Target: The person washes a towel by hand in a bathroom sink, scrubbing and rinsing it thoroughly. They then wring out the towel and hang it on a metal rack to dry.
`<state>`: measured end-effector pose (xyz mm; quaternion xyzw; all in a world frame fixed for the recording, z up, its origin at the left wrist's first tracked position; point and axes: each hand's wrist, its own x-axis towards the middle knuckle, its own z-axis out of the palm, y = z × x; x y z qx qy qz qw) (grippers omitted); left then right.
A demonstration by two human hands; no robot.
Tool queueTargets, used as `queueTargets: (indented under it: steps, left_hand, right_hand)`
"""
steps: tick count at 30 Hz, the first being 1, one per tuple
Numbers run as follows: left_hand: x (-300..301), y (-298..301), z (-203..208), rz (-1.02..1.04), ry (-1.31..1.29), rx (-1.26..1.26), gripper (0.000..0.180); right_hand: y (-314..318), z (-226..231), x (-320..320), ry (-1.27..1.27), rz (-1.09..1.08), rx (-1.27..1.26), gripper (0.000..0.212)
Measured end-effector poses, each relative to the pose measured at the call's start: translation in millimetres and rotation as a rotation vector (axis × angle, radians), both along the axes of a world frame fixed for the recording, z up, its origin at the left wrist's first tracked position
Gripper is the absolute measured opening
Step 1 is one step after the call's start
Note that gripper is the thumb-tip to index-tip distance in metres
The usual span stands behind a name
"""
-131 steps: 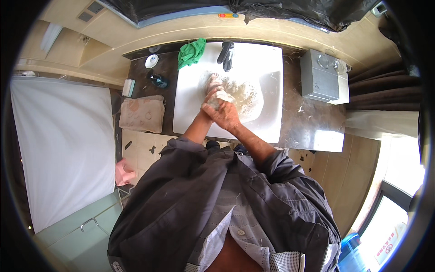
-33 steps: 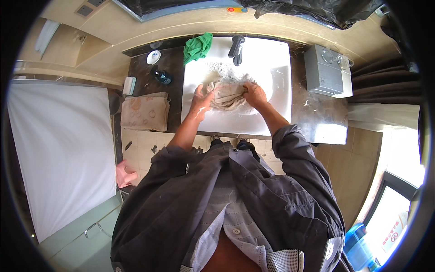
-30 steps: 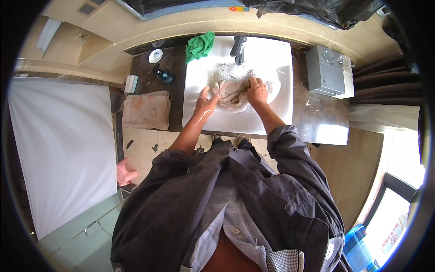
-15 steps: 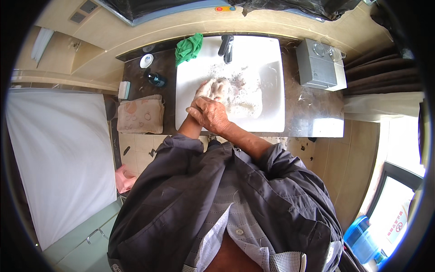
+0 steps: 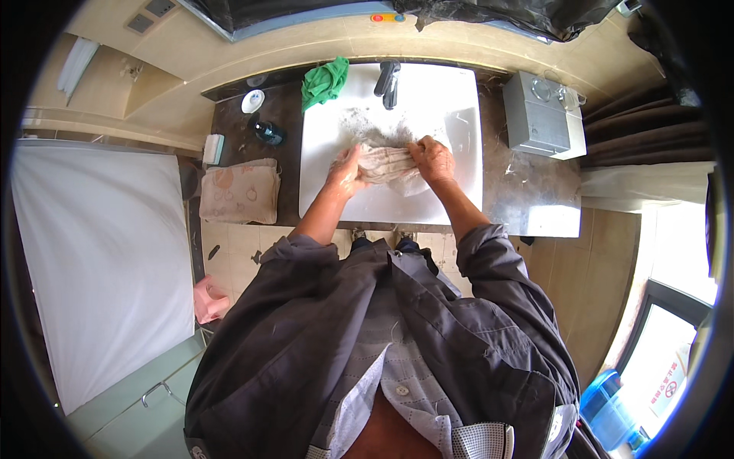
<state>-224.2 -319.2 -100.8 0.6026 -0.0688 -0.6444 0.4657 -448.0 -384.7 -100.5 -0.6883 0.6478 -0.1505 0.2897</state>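
Observation:
A wet, off-white cloth (image 5: 386, 163) is stretched in creased folds between my two hands, over the white sink (image 5: 319, 138). My left hand (image 5: 346, 173) grips its left end, thumb up. The right end is bunched in the closed fingers of my right hand (image 5: 433, 158). Part of the cloth hangs down below the right hand toward the basin. Dark, speckled suds or water show in the basin behind the cloth. A black faucet (image 5: 388, 83) stands at the sink's back edge, beyond my hands.
A green cloth (image 5: 325, 83) drapes over the sink's back left corner. On the dark counter at left are a dark bottle (image 5: 267, 132), a small white dish (image 5: 252, 101), a sponge-like block (image 5: 214, 149) and a folded towel (image 5: 239, 193). A grey box (image 5: 535, 115) stands at right.
My hands were together, one over the other, at the sink's left. Now they are apart, the right hand having moved right, with the cloth lifted and drawn out between them.

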Motion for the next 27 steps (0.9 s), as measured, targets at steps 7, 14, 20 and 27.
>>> queueTargets:
  steps: [7,14,20,27]
  left_hand:
    - [21.0,14.1,-18.8,-0.397,-0.076,0.020,0.079]
    - [-7.7,-4.4,6.6,-0.183,0.341,0.018,0.093]
    - [26.5,-14.7,-33.3,-0.055,0.695,-0.283,0.071]
    - [-18.5,-14.8,-33.8,-0.081,0.438,-0.316,0.043]
  right_hand:
    - [23.5,-23.5,17.3,0.192,0.094,-0.063,0.057]
    - [32.5,-36.9,72.9,-0.877,0.162,0.071,0.038]
    - [81.9,78.7,108.1,-0.662,0.479,-0.019,0.034]
    - [44.8,22.0,96.7,-0.190,0.109,-0.261,0.044]
